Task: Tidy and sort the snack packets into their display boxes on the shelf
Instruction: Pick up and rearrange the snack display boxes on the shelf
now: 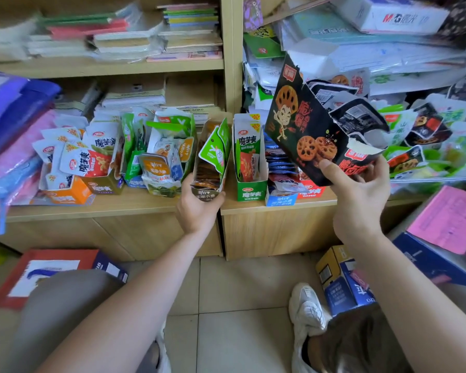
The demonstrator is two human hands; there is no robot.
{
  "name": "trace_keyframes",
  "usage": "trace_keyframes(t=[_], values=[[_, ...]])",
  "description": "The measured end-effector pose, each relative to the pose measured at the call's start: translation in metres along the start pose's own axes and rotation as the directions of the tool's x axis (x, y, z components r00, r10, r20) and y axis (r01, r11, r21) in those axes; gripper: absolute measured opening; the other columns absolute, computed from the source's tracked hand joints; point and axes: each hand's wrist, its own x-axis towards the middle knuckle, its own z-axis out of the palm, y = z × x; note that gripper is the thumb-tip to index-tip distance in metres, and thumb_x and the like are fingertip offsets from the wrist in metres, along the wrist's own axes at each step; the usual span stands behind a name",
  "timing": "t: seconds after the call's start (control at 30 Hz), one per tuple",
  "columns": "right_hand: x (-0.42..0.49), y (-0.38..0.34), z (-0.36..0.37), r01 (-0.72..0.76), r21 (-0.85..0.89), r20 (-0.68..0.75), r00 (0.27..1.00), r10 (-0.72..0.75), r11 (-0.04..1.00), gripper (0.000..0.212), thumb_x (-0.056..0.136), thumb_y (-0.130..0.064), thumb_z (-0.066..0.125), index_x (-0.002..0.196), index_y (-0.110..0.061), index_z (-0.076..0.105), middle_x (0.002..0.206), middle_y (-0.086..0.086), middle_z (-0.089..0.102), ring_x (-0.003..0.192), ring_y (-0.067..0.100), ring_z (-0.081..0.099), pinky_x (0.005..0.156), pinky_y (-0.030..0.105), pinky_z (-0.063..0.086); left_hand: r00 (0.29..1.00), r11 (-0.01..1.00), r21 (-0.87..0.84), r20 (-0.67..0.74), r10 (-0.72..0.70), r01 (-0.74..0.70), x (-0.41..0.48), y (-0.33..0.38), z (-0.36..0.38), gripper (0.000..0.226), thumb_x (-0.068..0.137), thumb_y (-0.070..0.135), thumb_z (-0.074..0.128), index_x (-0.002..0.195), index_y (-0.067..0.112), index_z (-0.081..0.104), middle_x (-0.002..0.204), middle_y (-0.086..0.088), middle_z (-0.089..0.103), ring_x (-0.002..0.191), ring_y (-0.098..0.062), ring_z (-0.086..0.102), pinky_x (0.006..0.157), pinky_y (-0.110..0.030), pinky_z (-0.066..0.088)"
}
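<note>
My right hand (361, 192) grips the lower front corner of a black display box (304, 130) printed with lotus-root slices, held tilted in the air above the shelf. Black packets (358, 117) stick out of its torn top. My left hand (197, 208) grips the front end of a narrow brown display box (210, 168) that rests on the wooden shelf (145, 203) with green packets standing in it. To its right stands a green display box (249, 157), then blue and red boxes (283, 184). More packets and boxes (92, 157) crowd the shelf's left part.
Loose green and black packets (420, 135) pile at the right behind the black box. Stationery stacks (135, 36) fill the upper shelves. On the tiled floor lie a red-framed box (49, 270), a blue-and-yellow carton (339, 278) and a blue box with pink paper (449, 219). My shoe (307, 308) is below.
</note>
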Motion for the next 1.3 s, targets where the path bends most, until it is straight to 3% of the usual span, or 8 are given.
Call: trace_keyframes(t=[0.23, 0.37, 0.6, 0.8, 0.93, 1.07, 1.17, 1.3], values=[[0.009, -0.005, -0.007, -0.005, 0.013, -0.053, 0.999, 0.006, 1.0, 0.076, 0.067, -0.027, 0.089, 0.127, -0.004, 0.049, 0.119, 0.014, 0.067, 0.108, 0.025, 0.068, 0.09, 0.054, 0.057, 0.996, 0.994, -0.103, -0.078, 0.036, -0.044, -0.002, 0.019, -0.018, 0.075, 0.062, 0.037, 0.091, 0.129, 0.022, 0.06, 0.105, 0.013, 0.069, 0.095, -0.01, 0.064, 0.083, -0.022, 0.046], [0.005, -0.012, -0.006, -0.007, 0.031, -0.031, 0.999, 0.007, 0.999, 0.075, 0.067, -0.027, 0.089, 0.126, -0.004, 0.05, 0.118, 0.014, 0.067, 0.108, 0.028, 0.068, 0.09, 0.055, 0.057, 0.991, 0.982, -0.166, -0.116, 0.072, -0.091, 0.005, 0.034, -0.036, 0.08, 0.06, 0.044, 0.09, 0.13, 0.022, 0.059, 0.105, 0.011, 0.07, 0.098, -0.012, 0.068, 0.089, -0.037, 0.056], [-0.035, -0.027, 0.016, 0.01, -0.004, 0.192, 0.981, -0.009, 1.0, 0.058, 0.072, -0.015, 0.082, 0.123, -0.004, 0.055, 0.116, 0.012, 0.068, 0.106, 0.02, 0.068, 0.084, 0.028, 0.056, 0.984, 0.946, -0.294, -0.153, 0.091, -0.133, 0.017, 0.044, -0.091, 0.077, 0.058, 0.043, 0.093, 0.125, 0.019, 0.063, 0.103, 0.008, 0.073, 0.098, -0.01, 0.071, 0.087, -0.045, 0.058], [-0.086, -0.011, 0.03, -0.005, -0.079, 0.33, 0.943, 0.031, 0.997, 0.059, 0.065, -0.023, 0.086, 0.118, -0.018, 0.06, 0.113, 0.001, 0.071, 0.107, 0.023, 0.066, 0.093, 0.041, 0.053, 0.989, 0.937, -0.333, -0.126, 0.07, -0.109, 0.006, 0.034, -0.138, 0.071, 0.06, 0.035, 0.094, 0.122, 0.022, 0.064, 0.109, 0.003, 0.074, 0.102, -0.014, 0.071, 0.09, -0.046, 0.058], [-0.116, 0.015, 0.042, -0.017, -0.147, 0.294, 0.954, 0.06, 0.989, 0.064, 0.063, -0.02, 0.09, 0.119, -0.017, 0.059, 0.111, -0.003, 0.071, 0.102, 0.013, 0.067, 0.086, 0.026, 0.051, 0.99, 0.92, -0.381, -0.133, 0.04, -0.088, 0.001, 0.028, -0.16, 0.076, 0.06, 0.031, 0.092, 0.128, 0.015, 0.062, 0.11, -0.001, 0.074, 0.101, -0.012, 0.071, 0.091, -0.043, 0.058], [-0.131, 0.045, 0.06, -0.043, -0.233, 0.206, 0.974, 0.092, 0.971, 0.07, 0.06, -0.022, 0.095, 0.118, -0.029, 0.056, 0.113, -0.008, 0.068, 0.105, 0.008, 0.066, 0.094, 0.035, 0.055, 0.99, 0.924, -0.377, -0.142, 0.01, -0.064, 0.003, 0.02, -0.177, 0.082, 0.06, 0.039, 0.092, 0.133, 0.021, 0.059, 0.112, 0.003, 0.073, 0.101, -0.009, 0.071, 0.089, -0.039, 0.058], [-0.136, 0.06, 0.081, -0.05, -0.235, 0.121, 0.989, 0.081, 0.971, 0.072, 0.059, -0.021, 0.095, 0.114, -0.041, 0.052, 0.115, -0.015, 0.063, 0.109, -0.001, 0.062, 0.097, 0.026, 0.05, 0.99, 0.907, -0.418, -0.14, 0.0, -0.059, 0.007, 0.017, -0.184, 0.08, 0.063, 0.026, 0.093, 0.134, 0.014, 0.058, 0.112, -0.002, 0.073, 0.1, -0.009, 0.072, 0.085, -0.03, 0.057], [-0.137, 0.088, 0.111, -0.062, -0.261, 0.053, 0.995, 0.079, 0.963, 0.085, 0.059, -0.026, 0.095, 0.131, -0.02, 0.05, 0.124, -0.006, 0.062, 0.117, 0.003, 0.058, 0.105, 0.031, 0.047, 0.99, 0.901, -0.431, -0.138, -0.002, -0.058, 0.008, 0.011, -0.187, 0.076, 0.068, 0.004, 0.091, 0.135, 0.006, 0.056, 0.115, -0.01, 0.071, 0.099, -0.007, 0.072, 0.083, -0.025, 0.057]])
